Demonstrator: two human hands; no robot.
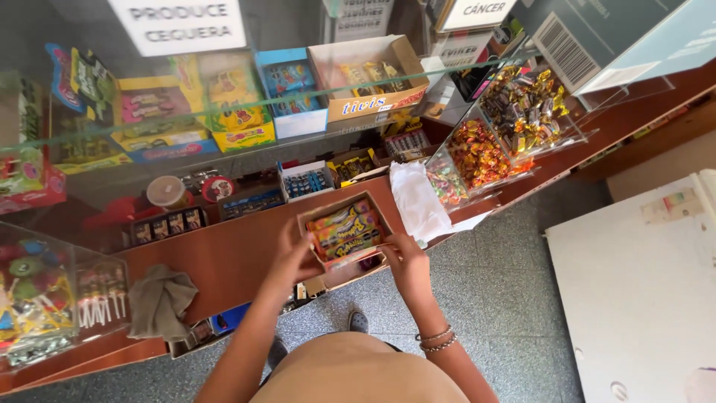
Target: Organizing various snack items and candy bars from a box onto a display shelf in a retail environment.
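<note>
Head camera looks down on a small cardboard box of bright candy packets held over the near edge of the brown wooden counter, the left hand clamped on its left end and the right hand closed on its near right corner. It looks light but thin-walled and open-topped, so it is best gripped at both short ends and kept level. Its long axis runs left to right, rising slightly to the right, with the packets lying along it.
</note>
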